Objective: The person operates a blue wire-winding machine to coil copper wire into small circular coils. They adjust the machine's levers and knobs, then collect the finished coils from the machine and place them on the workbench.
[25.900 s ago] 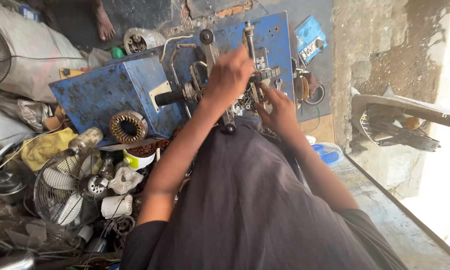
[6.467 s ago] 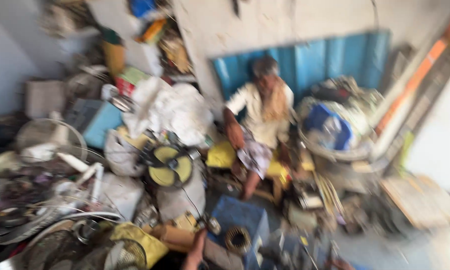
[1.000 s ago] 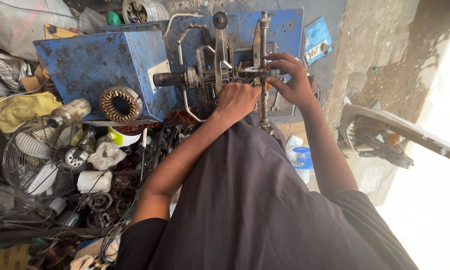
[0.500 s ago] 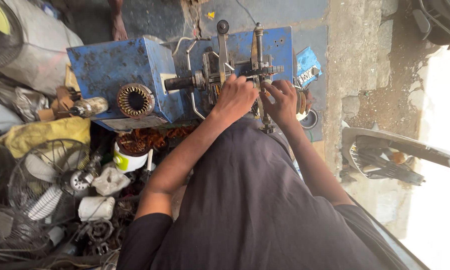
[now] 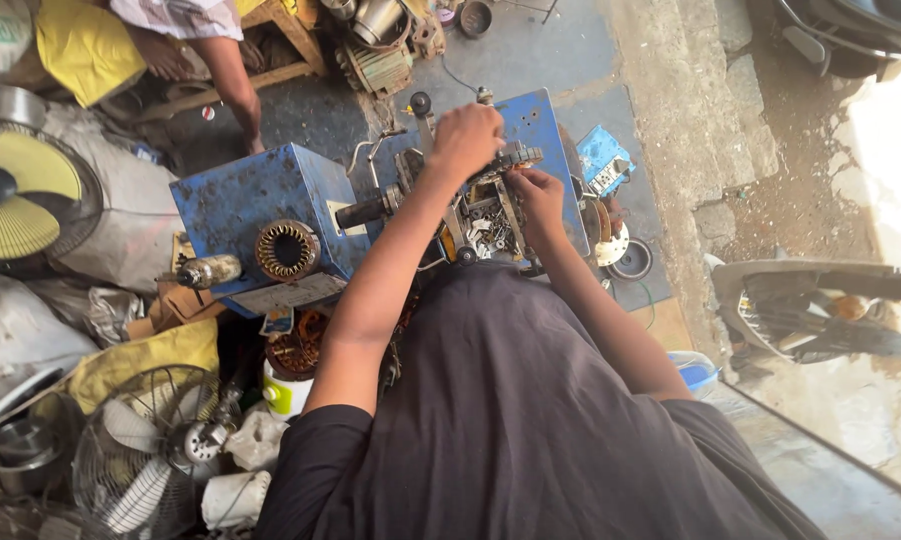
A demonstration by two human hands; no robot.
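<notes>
The person's left hand (image 5: 467, 135) is curled into a closed fist on top of the metal mechanism (image 5: 480, 205) that is fixed to the blue bench (image 5: 535, 125). Whatever the fist holds is covered by the knuckles, so it cannot be told what the fingers close on. The right hand (image 5: 536, 190) sits just beside it, lower and to the right, with its fingers drawn narrow and pressed against the grey parts of the mechanism; the fingertips are too small to make out, and whether they pinch anything cannot be told. The mechanism stands near the middle of the bench, between the 2 hands, and its lower part is hidden by the person's dark shirt (image 5: 530, 420).

At the left end of the bench stands a blue metal box (image 5: 250, 200), with a round coil core (image 5: 287, 250) against its front face and a dark shaft (image 5: 365, 211) running from it toward the mechanism. Below the box, a white and yellow tub (image 5: 286, 390) is half covered by the left arm.

Along the left edge lie 2 fans: a yellow-bladed fan (image 5: 15, 195), cut off by the frame, and a wire-caged fan (image 5: 145, 450) at the bottom. At the top edge another person's arm (image 5: 232, 85) reaches down, the body out of view.
</notes>
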